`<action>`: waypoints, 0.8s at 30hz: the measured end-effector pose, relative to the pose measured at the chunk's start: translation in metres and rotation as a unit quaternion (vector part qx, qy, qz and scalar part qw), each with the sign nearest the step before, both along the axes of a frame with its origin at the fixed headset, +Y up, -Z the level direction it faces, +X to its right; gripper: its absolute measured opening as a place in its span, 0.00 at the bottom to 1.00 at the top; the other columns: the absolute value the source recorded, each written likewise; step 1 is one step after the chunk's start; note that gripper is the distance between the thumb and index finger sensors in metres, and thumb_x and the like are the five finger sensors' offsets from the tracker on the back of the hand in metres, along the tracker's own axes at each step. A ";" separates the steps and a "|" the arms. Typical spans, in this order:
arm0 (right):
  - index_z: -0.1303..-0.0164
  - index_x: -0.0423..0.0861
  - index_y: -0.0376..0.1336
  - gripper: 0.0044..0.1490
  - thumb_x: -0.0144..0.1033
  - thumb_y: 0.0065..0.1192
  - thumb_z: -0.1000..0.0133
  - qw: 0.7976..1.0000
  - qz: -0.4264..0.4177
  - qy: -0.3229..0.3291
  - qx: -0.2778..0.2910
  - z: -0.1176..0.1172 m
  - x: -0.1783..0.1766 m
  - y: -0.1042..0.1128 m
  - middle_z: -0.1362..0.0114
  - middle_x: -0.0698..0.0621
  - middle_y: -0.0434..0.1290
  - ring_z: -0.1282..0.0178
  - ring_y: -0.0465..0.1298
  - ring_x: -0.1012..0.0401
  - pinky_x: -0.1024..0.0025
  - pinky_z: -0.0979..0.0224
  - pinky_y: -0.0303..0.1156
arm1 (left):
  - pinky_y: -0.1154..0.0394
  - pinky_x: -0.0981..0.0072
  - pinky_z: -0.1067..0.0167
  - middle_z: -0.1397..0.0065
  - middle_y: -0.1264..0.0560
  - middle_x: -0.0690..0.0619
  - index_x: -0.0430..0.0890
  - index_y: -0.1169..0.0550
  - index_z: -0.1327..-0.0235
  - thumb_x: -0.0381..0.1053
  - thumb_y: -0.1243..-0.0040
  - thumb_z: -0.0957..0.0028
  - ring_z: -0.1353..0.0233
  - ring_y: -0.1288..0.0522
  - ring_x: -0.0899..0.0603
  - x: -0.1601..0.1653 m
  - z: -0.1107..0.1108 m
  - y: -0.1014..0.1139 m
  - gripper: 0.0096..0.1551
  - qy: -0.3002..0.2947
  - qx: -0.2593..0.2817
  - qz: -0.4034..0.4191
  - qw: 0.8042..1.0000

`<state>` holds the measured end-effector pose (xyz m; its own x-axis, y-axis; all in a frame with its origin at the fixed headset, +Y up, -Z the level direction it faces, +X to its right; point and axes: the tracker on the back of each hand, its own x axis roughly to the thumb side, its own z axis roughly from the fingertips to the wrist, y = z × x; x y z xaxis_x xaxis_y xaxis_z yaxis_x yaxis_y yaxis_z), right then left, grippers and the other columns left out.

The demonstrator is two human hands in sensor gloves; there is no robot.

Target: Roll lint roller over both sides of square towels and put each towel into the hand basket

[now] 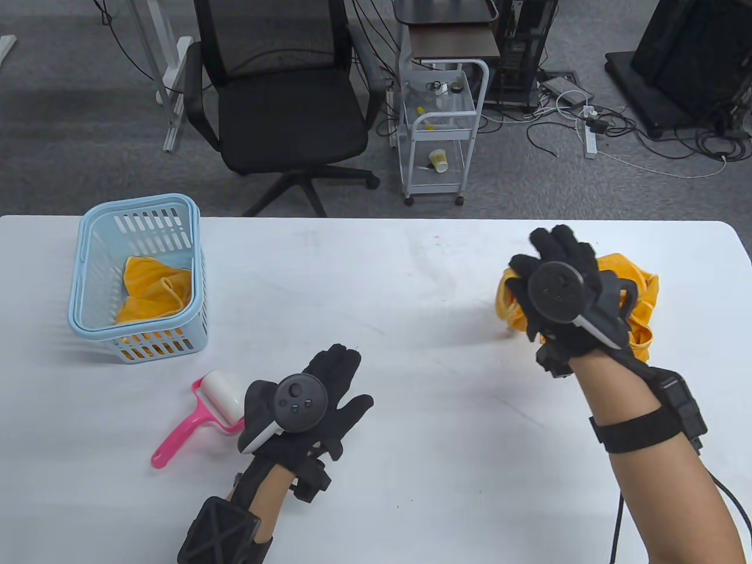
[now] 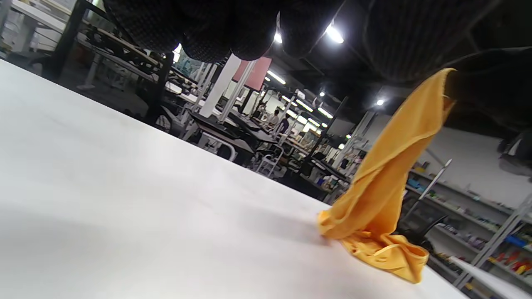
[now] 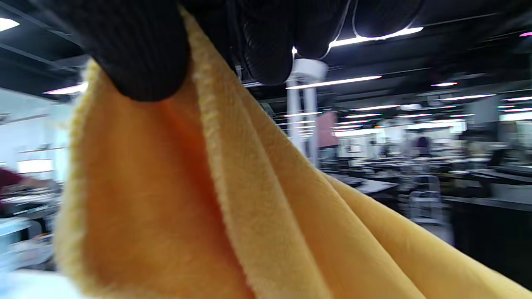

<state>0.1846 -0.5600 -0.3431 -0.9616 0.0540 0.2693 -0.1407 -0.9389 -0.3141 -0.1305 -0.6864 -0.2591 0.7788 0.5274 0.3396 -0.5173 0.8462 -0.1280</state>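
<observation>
We see the right hand [image 1: 564, 294] raised over the right side of the table [image 1: 411, 282], its fingers curled round a yellow towel [image 1: 643, 294] that it pinches near the top. In the left wrist view that towel [image 2: 382, 187] hangs from the glove in a long drape, with its lower end crumpled on the table surface. The right wrist view shows the fingertips [image 3: 137, 54] pressed into the cloth [image 3: 166, 199], folds falling away below them. Our left hand [image 1: 311, 405] sits low over the near part of the table with fingers spread and fairly straight, holding nothing; we cannot tell whether the palm touches the surface. Just to its left lies the roller [image 1: 202, 417], pink handle pointing toward the near edge, white roll toward the basket, partly hidden behind the tracker [image 1: 282, 411]. The basket [image 1: 88, 282], pale blue, stands at the far left of the table, and a second towel [image 1: 155, 288] lies bunched inside it. Beyond the table stand a chair [image 1: 282, 106] and a white cart [image 1: 440, 129].
</observation>
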 end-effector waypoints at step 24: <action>0.41 0.46 0.71 0.28 0.46 0.77 0.48 0.998 0.032 0.051 0.028 0.067 -0.108 -0.117 0.22 0.42 0.68 0.20 0.63 0.40 0.34 0.26 0.62 | 0.18 0.44 0.42 0.44 0.14 0.52 0.56 0.20 0.38 0.51 0.36 0.43 0.45 0.12 0.42 0.030 0.017 0.014 0.20 0.042 0.092 -0.118 0.988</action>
